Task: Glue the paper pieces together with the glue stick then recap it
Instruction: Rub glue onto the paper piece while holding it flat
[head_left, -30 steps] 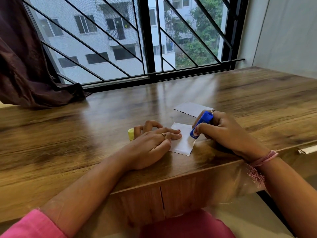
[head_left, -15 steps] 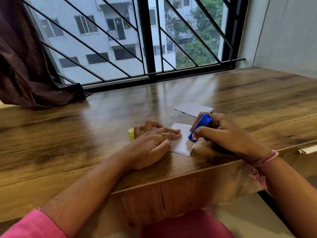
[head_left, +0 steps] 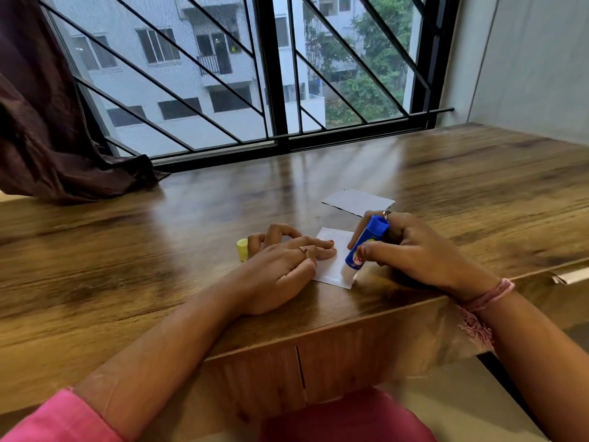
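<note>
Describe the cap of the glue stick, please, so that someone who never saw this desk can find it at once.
On the wooden desk below the barred window, look just beyond the left hand, which lies flat on a white paper. The cap is the small yellow cylinder at the far side of its fingers. Nothing else there is yellow: the glue stick is blue.

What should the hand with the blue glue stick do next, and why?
Probably rub the glue stick on along the near paper. The right hand has its tip down at the paper's right edge, the left hand pins the sheet, and the second paper waits unjoined.
</note>
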{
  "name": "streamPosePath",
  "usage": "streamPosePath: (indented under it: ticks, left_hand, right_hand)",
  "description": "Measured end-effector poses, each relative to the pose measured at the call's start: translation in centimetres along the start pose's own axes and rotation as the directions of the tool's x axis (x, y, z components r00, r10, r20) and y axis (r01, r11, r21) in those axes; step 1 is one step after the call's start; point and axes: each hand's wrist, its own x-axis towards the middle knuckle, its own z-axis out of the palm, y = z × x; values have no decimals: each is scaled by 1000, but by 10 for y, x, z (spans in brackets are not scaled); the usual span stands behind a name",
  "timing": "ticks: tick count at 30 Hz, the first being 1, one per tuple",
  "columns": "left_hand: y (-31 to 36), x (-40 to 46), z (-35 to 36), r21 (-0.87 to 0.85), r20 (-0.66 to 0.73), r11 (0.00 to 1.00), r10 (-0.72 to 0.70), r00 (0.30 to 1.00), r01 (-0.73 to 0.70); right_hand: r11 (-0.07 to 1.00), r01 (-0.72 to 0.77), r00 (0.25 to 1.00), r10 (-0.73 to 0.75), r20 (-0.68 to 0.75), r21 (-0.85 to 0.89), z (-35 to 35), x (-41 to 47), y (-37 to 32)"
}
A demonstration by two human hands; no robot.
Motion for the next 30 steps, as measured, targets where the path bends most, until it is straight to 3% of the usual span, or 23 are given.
streamPosePath:
  ticks: [21, 26, 30]
  left_hand:
    - [-1, -1, 1, 22, -9, 1000, 3, 1000, -3]
    - [0, -1, 0, 0, 7, 1000, 1, 1000, -1]
    - [0, -1, 1, 32, -5, 999, 12, 1000, -12]
  right_hand:
    - [999, -8, 997, 5, -73, -34, -1, 1, 5]
    - [998, 46, 998, -45, 42, -33, 1, -2, -1]
    - [1000, -3, 997, 1, -80, -25, 0, 0, 4]
